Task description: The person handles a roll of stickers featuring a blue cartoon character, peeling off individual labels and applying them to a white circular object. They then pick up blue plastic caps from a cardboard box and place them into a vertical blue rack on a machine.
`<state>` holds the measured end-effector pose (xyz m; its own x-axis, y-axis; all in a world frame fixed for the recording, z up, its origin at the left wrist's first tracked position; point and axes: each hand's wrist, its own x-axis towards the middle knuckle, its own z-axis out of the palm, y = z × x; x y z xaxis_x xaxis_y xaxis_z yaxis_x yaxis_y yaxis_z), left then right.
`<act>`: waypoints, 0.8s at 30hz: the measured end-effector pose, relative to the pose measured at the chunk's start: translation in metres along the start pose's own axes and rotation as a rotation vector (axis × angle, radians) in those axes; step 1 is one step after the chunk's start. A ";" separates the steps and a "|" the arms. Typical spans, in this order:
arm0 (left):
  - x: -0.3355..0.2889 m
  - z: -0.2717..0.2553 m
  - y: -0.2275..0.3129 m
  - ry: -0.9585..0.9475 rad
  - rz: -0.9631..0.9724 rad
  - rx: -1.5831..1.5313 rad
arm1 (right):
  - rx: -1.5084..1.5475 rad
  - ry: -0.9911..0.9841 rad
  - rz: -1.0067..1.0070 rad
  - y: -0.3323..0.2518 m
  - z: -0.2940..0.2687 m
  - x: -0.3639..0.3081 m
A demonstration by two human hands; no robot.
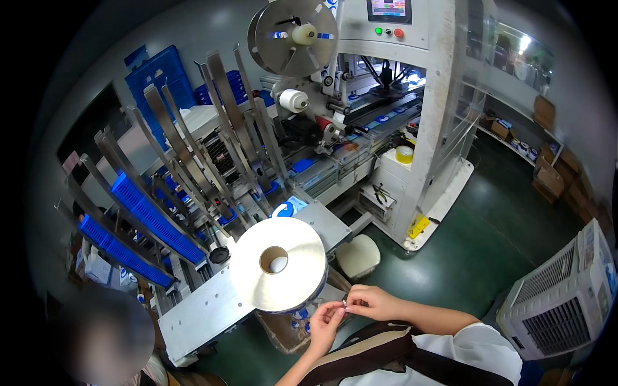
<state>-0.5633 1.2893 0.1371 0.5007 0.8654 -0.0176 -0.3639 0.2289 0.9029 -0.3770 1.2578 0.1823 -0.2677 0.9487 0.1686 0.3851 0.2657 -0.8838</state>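
My left hand and my right hand meet in front of my body, thumbs and fingertips pinched together. Something tiny and pale shows between the fingertips, too small to make out. Just beyond my left hand, a large roll of white label stock lies flat on a metal plate, its brown cardboard core facing up. Below that plate, near my left hand, is a worn box with blue-and-white pieces in it. My hands are apart from the roll.
Upright metal guides hold stacked blue plastic trays at left. Ahead stands a labelling machine with a reel, a conveyor and a control panel. A stool is near the plate; an air cooler stands right. Another person is at lower left.
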 end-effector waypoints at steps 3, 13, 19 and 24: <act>0.001 -0.001 -0.006 -0.006 0.006 0.023 | -0.027 -0.017 0.006 0.003 -0.002 -0.003; 0.003 0.004 -0.006 0.071 -0.003 0.072 | -0.166 -0.052 0.011 0.004 -0.005 -0.006; -0.001 0.008 -0.007 0.090 -0.002 -0.010 | -0.147 -0.018 0.018 0.011 -0.003 -0.008; -0.005 0.010 -0.008 0.072 0.023 0.012 | -0.067 -0.030 0.039 0.013 -0.004 -0.008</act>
<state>-0.5547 1.2787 0.1342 0.4342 0.9004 -0.0277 -0.3647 0.2038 0.9085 -0.3668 1.2546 0.1712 -0.2768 0.9534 0.1203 0.4540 0.2401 -0.8580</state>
